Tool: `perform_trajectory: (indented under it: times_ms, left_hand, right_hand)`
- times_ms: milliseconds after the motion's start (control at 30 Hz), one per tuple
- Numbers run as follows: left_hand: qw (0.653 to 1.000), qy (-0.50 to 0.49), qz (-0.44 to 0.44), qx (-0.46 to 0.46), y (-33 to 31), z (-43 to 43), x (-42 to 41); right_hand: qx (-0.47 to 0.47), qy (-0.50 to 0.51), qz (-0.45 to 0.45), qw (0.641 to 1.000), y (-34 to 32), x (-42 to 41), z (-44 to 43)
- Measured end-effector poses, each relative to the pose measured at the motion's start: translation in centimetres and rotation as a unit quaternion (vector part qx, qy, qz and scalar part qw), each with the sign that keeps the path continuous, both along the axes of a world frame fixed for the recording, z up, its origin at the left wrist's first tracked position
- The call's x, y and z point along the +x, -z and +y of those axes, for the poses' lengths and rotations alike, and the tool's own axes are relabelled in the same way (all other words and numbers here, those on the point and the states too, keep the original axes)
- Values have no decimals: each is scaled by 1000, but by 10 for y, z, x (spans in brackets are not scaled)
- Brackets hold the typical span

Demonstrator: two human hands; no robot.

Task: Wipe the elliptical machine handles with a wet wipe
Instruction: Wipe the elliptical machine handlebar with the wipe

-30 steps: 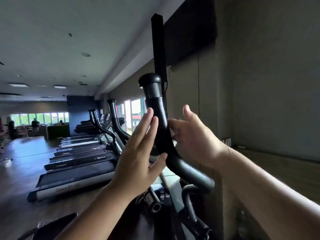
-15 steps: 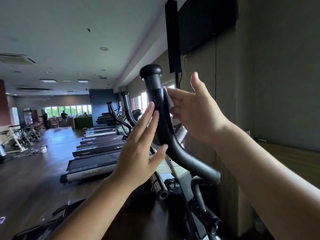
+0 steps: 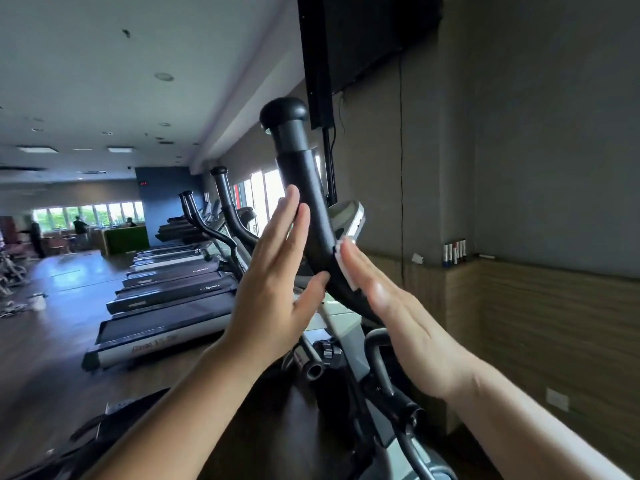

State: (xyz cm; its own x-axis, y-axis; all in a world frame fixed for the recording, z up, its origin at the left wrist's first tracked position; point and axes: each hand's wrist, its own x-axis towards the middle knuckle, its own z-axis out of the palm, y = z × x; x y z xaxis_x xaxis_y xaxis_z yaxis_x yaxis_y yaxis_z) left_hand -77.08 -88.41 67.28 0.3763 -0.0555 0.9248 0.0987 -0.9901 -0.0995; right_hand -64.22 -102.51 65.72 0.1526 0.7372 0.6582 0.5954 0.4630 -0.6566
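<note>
Far back on the left, blurred: bright windows, a green-fronted counter, standing figures too small to make out. Nearer, along the wooden floor, a row of dark-belted treadmills with grey side rails, set side by side and receding toward the windows. Just beyond them, more curved black handles with knob caps, upright.

Centre-left: left hand, raised, palm turned to the right. Four fingers straight and pressed together, laid flat against the left side of the tall curved black elliptical handle with a rounded cap. Thumb spread apart from them, tip touching the handle lower down, just under the bend. Fingers uncurled, only resting on the tube.

On the handle's right side, at the bend: small folded white wet wipe, sandwiched between tube and fingers. Right hand flat, fingers straight and close together, fingertips pressing the wipe onto the handle; thumb not in sight.

Behind the handle, a grey-rimmed console panel, tilted. Above, a black wall-mounted screen, with a thin cable hanging down the grey wall. Farther right, on the ledge of the wood panelling, a cluster of upright marker pens. Low on the panelling, a white wall socket.
</note>
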Motion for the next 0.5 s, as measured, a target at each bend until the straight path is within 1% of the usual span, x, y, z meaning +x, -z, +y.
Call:
perform_trajectory:
  times_ms: [33, 67, 100, 167, 233, 300, 333, 367, 433, 500]
  left_hand:
    - [1000, 5, -3, 5, 0, 1, 0]
    - [1000, 7, -5, 9, 0, 1, 0]
    - [1000, 8, -8, 14, 0, 1, 1]
    - [1000, 11, -14, 24, 1, 1, 2]
    - [999, 3, -17, 36, 2, 1, 3]
    - [999, -8, -6, 48, 5, 2, 4]
    - [999, -12, -1, 51, 7, 3, 4]
    - [998, -15, 2, 54, 10, 4, 5]
    - [998, -24, 3, 64, 14, 6, 6]
    - [997, -30, -1, 73, 17, 5, 7]
  right_hand:
    - [-6, 15, -39, 999, 17, 6, -7]
    - [-28, 45, -59, 997, 36, 11, -17]
    - [-32, 67, -63, 995, 41, 14, -21]
    - [-14, 90, -45, 995, 21, 7, -13]
    - [6, 72, -27, 997, 5, -10, -5]
    - [14, 109, -85, 990, 26, -15, -7]
    - [7, 148, -115, 982, 44, -9, -9]
    - [-3, 191, -126, 973, 61, -3, -12]
    - [-19, 248, -119, 961, 79, 6, -16]
    - [-15, 248, -110, 962, 72, 2, -11]
